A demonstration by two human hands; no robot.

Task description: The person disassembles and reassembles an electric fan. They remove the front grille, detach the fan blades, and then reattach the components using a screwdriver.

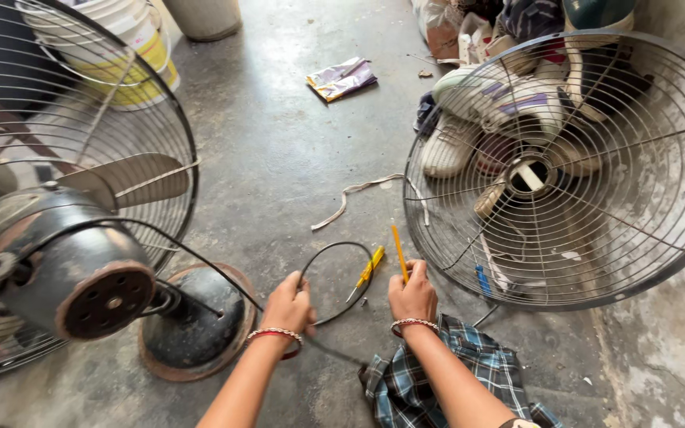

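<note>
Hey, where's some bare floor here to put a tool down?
Bare concrete lies between the fan guard and the table fan, up toward the crumpled wrapper. It is crowded around the left hand and right hand: black cable, yellow screwdriver, checked cloth.

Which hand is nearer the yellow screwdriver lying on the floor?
Right. The right hand, holding an orange pencil-like tool, sits just beside the yellow screwdriver. The left hand grips the black cable farther away.

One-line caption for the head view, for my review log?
Left hand grips a black cable, right hand holds an orange tool, between a fan and detached fan guard.
</note>
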